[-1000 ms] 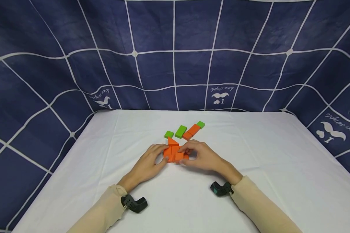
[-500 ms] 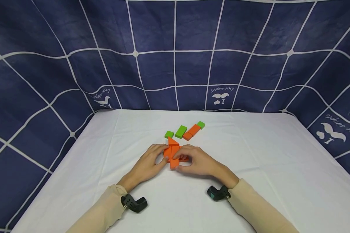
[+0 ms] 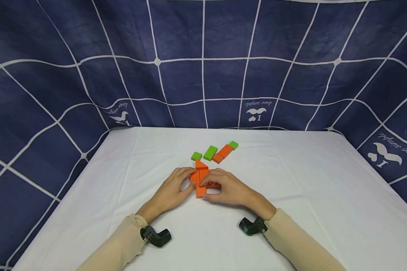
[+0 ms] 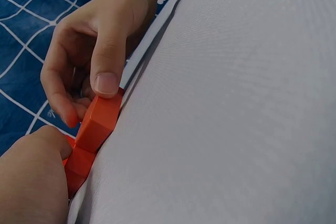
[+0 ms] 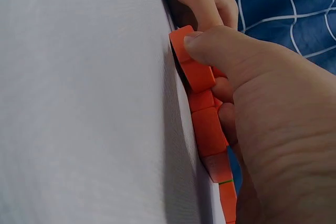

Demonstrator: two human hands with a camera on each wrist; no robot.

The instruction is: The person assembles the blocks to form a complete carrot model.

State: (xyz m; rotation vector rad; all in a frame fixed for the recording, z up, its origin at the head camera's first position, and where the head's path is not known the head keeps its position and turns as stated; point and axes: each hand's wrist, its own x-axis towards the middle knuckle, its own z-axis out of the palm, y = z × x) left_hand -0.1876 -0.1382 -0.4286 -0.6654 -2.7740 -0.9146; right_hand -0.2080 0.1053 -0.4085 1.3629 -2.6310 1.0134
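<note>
Fingers of the right hand (image 3: 232,188) pinch the near block (image 3: 201,192), to their left; the left hand (image 3: 170,192) grips the left block (image 3: 195,177).

The right hand (image 3: 232,187) partly hides the orange blocks (image 3: 204,176); sleeves (image 3: 300,239) and bench (image 3: 203,237) run off the head view's bottom edge.

The white-covered table (image 3: 291,169) carries orange blocks (image 3: 204,175) and, toward its far edge, three green blocks (image 3: 210,153).
</note>
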